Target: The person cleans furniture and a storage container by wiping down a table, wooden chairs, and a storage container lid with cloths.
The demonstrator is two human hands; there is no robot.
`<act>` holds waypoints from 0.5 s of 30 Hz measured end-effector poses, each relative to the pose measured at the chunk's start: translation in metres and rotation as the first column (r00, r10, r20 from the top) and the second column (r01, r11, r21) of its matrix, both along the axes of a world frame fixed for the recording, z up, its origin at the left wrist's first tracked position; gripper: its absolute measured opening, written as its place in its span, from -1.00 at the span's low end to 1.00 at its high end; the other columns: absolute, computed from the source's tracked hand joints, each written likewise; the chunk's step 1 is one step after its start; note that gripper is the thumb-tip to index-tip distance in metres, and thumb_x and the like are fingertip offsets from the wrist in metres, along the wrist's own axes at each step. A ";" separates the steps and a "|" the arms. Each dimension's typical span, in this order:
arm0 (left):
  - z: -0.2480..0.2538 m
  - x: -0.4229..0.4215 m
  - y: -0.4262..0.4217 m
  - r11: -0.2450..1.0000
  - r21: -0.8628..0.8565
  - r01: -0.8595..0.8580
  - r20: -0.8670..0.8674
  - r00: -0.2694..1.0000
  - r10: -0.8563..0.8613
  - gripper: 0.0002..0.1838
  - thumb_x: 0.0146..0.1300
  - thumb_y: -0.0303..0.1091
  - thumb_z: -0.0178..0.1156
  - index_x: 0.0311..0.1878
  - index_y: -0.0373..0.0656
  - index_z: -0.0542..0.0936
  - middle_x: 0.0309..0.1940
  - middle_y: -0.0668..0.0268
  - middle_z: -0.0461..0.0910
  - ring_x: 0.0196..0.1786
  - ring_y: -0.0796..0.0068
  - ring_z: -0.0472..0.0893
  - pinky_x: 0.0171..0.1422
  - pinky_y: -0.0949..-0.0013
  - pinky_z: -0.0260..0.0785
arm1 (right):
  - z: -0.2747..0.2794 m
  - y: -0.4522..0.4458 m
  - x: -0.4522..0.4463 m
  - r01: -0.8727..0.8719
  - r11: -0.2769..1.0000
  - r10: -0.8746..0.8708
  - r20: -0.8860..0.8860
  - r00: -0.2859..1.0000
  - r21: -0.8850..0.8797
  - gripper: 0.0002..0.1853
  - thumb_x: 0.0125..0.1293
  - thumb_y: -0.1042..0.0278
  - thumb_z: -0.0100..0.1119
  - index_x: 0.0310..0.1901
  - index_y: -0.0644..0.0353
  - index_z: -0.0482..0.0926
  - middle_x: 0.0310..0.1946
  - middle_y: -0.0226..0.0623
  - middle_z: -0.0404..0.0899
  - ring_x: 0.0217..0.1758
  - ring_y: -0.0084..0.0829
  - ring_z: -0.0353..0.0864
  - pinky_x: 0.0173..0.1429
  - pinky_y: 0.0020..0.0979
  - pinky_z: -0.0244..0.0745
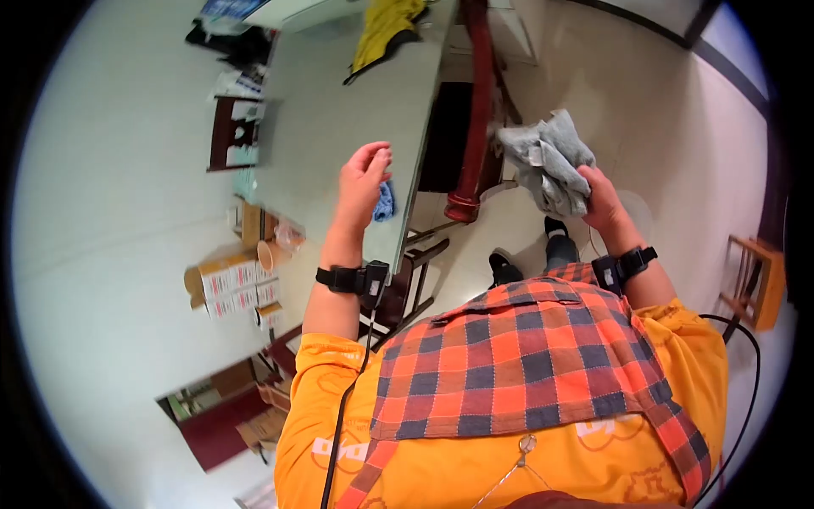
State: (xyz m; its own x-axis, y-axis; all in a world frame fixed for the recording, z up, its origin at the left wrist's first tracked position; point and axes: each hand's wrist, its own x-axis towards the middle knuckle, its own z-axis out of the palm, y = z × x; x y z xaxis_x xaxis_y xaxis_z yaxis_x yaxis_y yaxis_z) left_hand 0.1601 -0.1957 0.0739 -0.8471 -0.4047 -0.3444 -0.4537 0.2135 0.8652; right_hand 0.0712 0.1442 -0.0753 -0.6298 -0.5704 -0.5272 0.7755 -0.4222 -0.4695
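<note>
A bunched grey cloth [551, 165] with a small pale tag hangs from my right hand [604, 199], which grips it at its right edge, out over the floor. Above the table [326, 110], my left hand [365, 182] has its fingers curled in towards the thumb, and nothing shows in them. A blue cloth [384, 204] lies at the table's edge, partly hidden behind that hand. Farther along the tabletop is a yellow cloth item [386, 30] with dark trim.
A dark red wooden post [471, 110] stands beside the table. Under the table's near edge is a dark wooden chair [394, 297]. Cardboard boxes [233, 284] sit by the left wall, and an orange-brown wooden stool [755, 284] is at right. Black cables run from my wrist straps.
</note>
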 end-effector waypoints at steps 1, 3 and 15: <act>-0.004 -0.015 0.014 0.999 0.001 0.039 0.009 0.999 -0.039 -0.62 0.41 -0.19 0.13 0.20 -0.14 0.49 -0.02 0.36 0.56 0.03 0.52 0.54 0.08 0.38 0.44 | -0.001 -0.001 0.001 -0.003 0.994 0.006 0.024 1.000 -0.113 -0.66 0.23 0.40 0.01 0.03 0.32 0.50 -0.14 -0.25 0.59 -0.12 -0.38 0.62 0.04 -0.31 0.56; -0.009 -0.043 0.041 0.975 0.061 0.214 -0.027 0.977 -0.213 -0.59 0.43 -0.18 0.11 0.24 -0.16 0.46 0.01 0.35 0.54 0.04 0.53 0.54 0.08 0.39 0.43 | -0.006 -0.002 0.002 -0.040 0.935 0.073 0.080 0.994 -0.353 -0.64 0.23 0.38 -0.01 0.01 0.36 0.52 -0.13 -0.22 0.61 -0.08 -0.34 0.63 0.11 -0.31 0.55; 0.016 -0.016 0.069 0.860 -0.056 0.508 -0.261 0.824 -0.503 -0.42 0.21 -0.44 0.30 0.30 -0.17 0.36 0.09 0.25 0.44 0.11 0.45 0.47 0.17 0.39 0.39 | 0.048 0.011 0.048 0.063 0.891 -0.085 -0.030 0.996 -0.449 -0.51 0.36 0.17 -0.10 0.17 0.36 0.45 0.03 -0.15 0.59 0.07 -0.29 0.60 0.19 -0.26 0.51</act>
State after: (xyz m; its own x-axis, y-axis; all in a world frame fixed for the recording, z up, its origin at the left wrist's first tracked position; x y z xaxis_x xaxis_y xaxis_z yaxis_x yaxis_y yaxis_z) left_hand 0.1440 -0.1271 0.0895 -0.9902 0.1082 -0.0878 -0.0466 0.3367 0.9405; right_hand 0.1195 0.1548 -0.0269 -0.6974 -0.6894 -0.1959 0.7152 -0.6516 -0.2528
